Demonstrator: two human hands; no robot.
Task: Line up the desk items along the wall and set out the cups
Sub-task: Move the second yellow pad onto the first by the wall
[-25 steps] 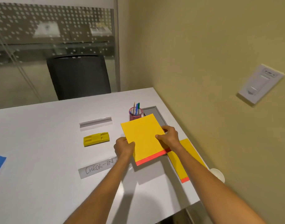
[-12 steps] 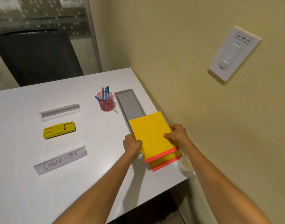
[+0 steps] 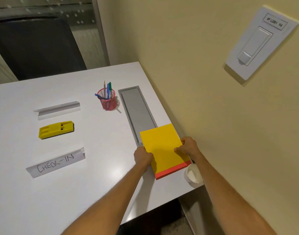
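Note:
A yellow pad with a red bottom edge (image 3: 163, 146) lies stacked on another like it at the desk's right side, close to the wall. My left hand (image 3: 142, 157) grips the stack's left edge and my right hand (image 3: 187, 147) grips its right edge. A white paper cup (image 3: 193, 174) stands just right of the stack's near corner, at the desk edge. A red mesh pen cup (image 3: 109, 101) with several pens stands farther back. A yellow stapler-like block (image 3: 56, 129), a "CHECK-IN" sign (image 3: 56, 162) and a blank folded sign (image 3: 58, 109) lie to the left.
A grey recessed cable tray (image 3: 137, 111) runs along the white desk (image 3: 77, 192) beside the wall, its near end under the pads. A light switch (image 3: 257, 41) is on the beige wall. A black chair (image 3: 35, 48) stands behind the desk.
Both hands carried the yellow pad rightward and set it down onto the second pad by the wall, squaring the two into one stack. The view tilted down and right.

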